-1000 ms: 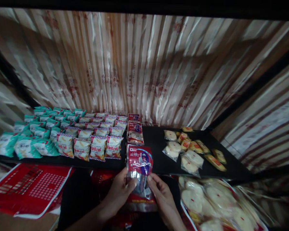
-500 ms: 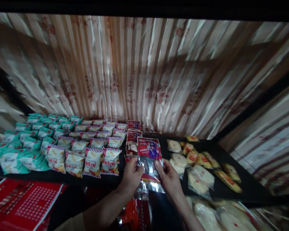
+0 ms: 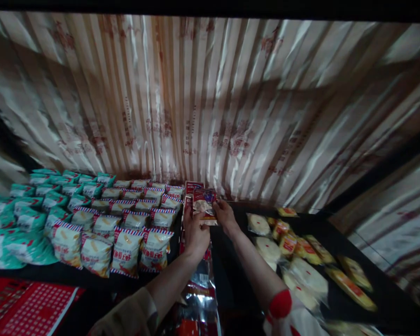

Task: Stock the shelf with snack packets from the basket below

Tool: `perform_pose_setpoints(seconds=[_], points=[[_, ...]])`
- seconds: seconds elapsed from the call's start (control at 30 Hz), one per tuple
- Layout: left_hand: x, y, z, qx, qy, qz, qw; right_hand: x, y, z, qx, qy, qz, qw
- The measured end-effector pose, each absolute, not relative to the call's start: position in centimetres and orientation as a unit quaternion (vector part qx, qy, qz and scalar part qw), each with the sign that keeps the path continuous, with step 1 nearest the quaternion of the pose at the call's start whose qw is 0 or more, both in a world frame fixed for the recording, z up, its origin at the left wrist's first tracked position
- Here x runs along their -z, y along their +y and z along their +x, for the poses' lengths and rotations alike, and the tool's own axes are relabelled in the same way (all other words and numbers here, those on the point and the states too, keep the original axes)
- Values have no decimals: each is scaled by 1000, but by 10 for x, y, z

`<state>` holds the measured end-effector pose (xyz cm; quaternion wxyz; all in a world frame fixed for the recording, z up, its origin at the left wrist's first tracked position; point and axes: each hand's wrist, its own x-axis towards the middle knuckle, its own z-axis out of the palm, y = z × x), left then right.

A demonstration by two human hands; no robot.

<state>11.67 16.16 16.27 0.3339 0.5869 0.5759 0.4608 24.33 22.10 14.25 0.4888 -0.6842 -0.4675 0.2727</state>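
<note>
A red and dark snack packet is held at arm's length near the back of the black shelf. My right hand is closed on its right edge. My left hand grips the lower left of the same packet, with its thumb across the front. Just behind stands another red packet, partly covered by the held one. Beneath my left wrist, shiny foil-ended red packets lie in a column toward the front edge. Left of my hands are rows of white bags with striped edges.
Teal snack bags fill the far left. On the right lie wrapped round white flatbreads and yellow packets. A pleated, printed sheet covers the back. Red printed material shows at lower left.
Both hands have moved away from me with the packet, bringing it over the back of the red packet column. The view has shifted slightly.
</note>
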Motion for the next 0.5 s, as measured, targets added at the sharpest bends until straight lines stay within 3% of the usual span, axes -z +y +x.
perform_pose_setpoints(seconds=[0.5], points=[[-147, 188, 124, -343, 589, 679, 274, -144, 278, 227, -159, -544, -764, 308]])
